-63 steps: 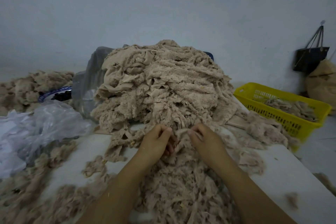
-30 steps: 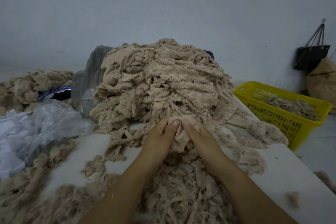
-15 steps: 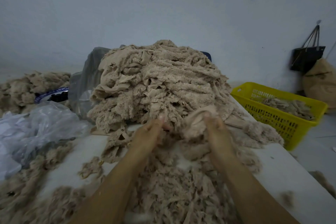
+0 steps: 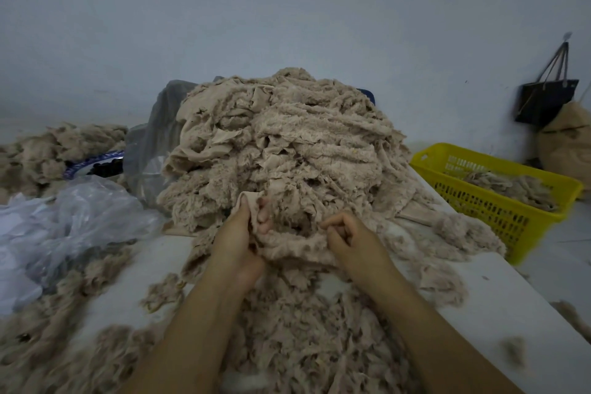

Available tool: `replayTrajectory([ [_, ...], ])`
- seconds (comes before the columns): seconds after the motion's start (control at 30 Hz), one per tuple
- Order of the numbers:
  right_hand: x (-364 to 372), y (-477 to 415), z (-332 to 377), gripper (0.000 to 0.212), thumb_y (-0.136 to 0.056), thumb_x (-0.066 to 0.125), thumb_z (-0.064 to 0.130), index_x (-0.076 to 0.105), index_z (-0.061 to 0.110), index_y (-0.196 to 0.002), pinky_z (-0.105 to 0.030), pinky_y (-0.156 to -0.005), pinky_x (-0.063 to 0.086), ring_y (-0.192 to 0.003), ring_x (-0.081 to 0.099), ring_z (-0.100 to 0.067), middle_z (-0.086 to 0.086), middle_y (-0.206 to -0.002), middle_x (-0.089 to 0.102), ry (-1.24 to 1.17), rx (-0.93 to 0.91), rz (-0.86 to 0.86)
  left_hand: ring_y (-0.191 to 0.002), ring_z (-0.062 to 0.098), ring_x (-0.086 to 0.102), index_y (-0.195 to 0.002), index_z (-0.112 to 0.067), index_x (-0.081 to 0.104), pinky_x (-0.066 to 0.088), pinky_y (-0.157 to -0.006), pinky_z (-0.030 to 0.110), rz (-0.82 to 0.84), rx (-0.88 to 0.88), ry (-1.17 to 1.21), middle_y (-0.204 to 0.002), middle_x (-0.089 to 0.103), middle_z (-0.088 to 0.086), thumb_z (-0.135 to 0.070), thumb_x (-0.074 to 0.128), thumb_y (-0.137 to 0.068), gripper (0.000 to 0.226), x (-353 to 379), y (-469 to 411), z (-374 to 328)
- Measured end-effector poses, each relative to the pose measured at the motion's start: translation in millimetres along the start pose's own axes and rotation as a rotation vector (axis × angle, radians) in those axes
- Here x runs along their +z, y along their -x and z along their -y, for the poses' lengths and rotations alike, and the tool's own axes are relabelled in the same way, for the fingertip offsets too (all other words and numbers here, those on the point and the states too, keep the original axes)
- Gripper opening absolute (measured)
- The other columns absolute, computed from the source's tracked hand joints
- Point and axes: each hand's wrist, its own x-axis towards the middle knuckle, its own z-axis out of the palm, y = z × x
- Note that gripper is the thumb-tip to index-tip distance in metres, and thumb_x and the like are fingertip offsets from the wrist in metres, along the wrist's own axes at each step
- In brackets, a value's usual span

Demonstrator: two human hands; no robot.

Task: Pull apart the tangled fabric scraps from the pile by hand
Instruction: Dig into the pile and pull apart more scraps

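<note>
My left hand [image 4: 239,243] and right hand [image 4: 355,241] each clutch one scrap [image 4: 297,248] at the pile [image 4: 287,150]; next I should tug outward.

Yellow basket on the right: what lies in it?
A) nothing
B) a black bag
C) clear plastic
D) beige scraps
D: beige scraps show over the rim of the basket.
</note>
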Motion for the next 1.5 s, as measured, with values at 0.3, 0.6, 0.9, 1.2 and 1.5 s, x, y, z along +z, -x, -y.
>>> replayTrajectory([
  [0.3, -3.0, -0.3, 10.3, 0.02, -0.1, 0.053, 0.032, 0.062, 0.048, -0.093, -0.013, -0.048, 0.038, -0.052, 0.046, 0.001, 0.016, -0.068, 0.059, -0.181, -0.107, -0.204, -0.053, -0.007, 0.053, -0.069, -0.043, 0.066, 0.039, -0.053, 0.011, 0.361, 0.149, -1.312, -0.061, 0.062, -0.021, -0.055, 0.061, -0.092, 0.026, 17.7, 21.2, 24.9],
  [0.6, -1.4, 3.1, 2.3, 0.044, -0.087, 0.05, 0.069, 0.059, 0.026, -0.081, -0.015, -0.056, 0.034, -0.059, 0.054, -0.006, 0.01, -0.068, 0.057, 0.016, -0.049, 0.051, -0.096, 0.029, 0.071, -0.109, 0.004, 0.07, 0.06, -0.072, 0.031, 0.057, -0.048, -0.217, -0.114, 0.07, 0.02, -0.033, 0.067, -0.08, 0.048, 6.4, 10.4, 2.7],
  [0.9, -5.7, 3.6, 5.4, 0.059, -0.089, 0.048, 0.065, 0.057, 0.007, -0.086, -0.02, -0.051, 0.028, -0.041, 0.03, -0.003, 0.013, -0.046, 0.029, -0.096, 0.097, -0.028, -0.11, 0.026, 0.069, -0.102, -0.005, 0.079, 0.05, -0.093, 0.04, 0.135, -0.076, 0.022, -0.121, 0.07, 0.016, -0.033, 0.053, -0.089, 0.04, -0.1, 9.2, -2.2],
  [1.2, -20.9, 0.1, 6.8, 0.055, -0.08, 0.05, 0.071, 0.048, 0.027, -0.047, -0.022, -0.052, 0.031, -0.04, 0.029, -0.004, 0.009, -0.046, 0.032, -0.286, 0.168, -0.283, -0.039, 0.005, 0.033, -0.048, -0.018, 0.041, 0.035, -0.041, 0.015, 0.033, -0.064, 0.325, -0.046, 0.033, -0.006, -0.025, 0.05, -0.093, 0.047, -7.1, 2.7, -10.1],
  [1.5, 21.5, 3.4, 3.3, 0.024, -0.087, 0.055, 0.063, 0.062, 0.057, -0.109, -0.009, -0.081, 0.048, -0.101, 0.062, 0.01, 0.029, -0.109, 0.068, -0.083, -0.052, 0.196, -0.101, 0.014, 0.07, -0.095, -0.028, 0.074, 0.056, -0.085, 0.034, -0.021, 0.067, -0.548, -0.111, 0.072, 0.005, -0.078, 0.045, -0.065, 0.066, 33.2, 22.5, 37.3],
])
